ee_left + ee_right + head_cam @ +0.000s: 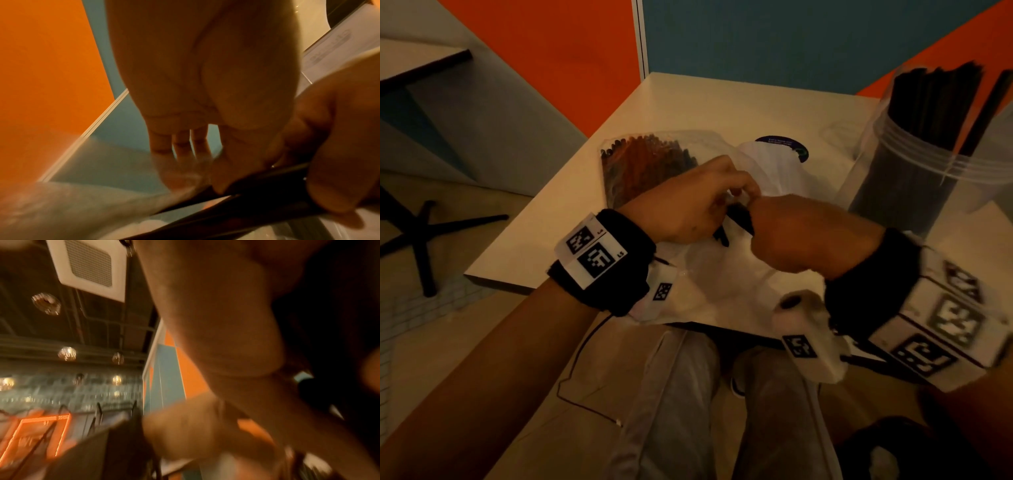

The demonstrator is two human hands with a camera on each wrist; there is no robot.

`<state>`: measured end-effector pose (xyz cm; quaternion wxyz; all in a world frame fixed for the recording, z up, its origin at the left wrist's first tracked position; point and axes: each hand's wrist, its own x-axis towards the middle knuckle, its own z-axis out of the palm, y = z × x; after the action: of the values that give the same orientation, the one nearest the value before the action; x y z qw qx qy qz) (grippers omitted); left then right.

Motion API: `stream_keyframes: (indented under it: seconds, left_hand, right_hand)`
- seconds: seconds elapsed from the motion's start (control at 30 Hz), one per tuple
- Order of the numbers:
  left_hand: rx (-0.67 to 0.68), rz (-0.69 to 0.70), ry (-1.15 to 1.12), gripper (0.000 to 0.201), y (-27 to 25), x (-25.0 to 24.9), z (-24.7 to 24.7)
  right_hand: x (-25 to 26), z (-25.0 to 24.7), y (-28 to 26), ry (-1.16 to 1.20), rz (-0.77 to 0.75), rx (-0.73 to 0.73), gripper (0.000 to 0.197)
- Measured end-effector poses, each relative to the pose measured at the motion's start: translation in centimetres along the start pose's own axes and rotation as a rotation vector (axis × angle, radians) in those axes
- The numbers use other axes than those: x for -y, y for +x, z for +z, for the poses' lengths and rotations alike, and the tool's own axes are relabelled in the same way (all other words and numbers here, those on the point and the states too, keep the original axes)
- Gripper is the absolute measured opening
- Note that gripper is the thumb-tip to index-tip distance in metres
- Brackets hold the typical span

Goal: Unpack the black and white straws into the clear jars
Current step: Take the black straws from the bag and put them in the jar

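A bundle of black straws (736, 221) pokes out between my two hands over the table (571, 219). My right hand (756, 219) is a fist curled round the straws (246, 203). My left hand (736, 195) pinches the mouth of the clear bag (698, 274) that lies under them; its thumb and fingers (201, 175) close on the film right beside the straws. A clear jar (914, 171) packed with black straws stands at the right. A white bundle (770, 168) lies behind my hands. The right wrist view is blurred.
A clear bag of brown and dark straws (647, 161) lies at the back left of the table. A dark round label (787, 145) shows behind the white bundle. Orange and blue partitions close the far side. A chair base (424, 233) stands on the floor at left.
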<state>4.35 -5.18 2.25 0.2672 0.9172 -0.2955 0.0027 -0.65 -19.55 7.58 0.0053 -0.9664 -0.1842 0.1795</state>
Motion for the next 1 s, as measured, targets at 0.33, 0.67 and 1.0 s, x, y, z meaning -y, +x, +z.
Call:
stream_keyframes:
  seconds: [0.33, 0.67, 1.0]
  left_hand:
    - [-0.146, 0.259, 0.036, 0.071, 0.2, -2.2, 2.0]
    - [-0.265, 0.176, -0.330, 0.013, 0.9, -4.0, 1.8]
    - [-0.350, 0.046, -0.577, 0.017, 1.3, -3.4, 1.4]
  right_hand:
    - [-2.8, -3.9, -3.4, 0.038, -0.033, 0.092, 0.020]
    - [-6.9, -7.5, -4.7, 0.873, -0.256, -0.030, 0.064]
    - [-7.6, -5.8, -1.2, 1.100, -0.541, -0.095, 0.054]
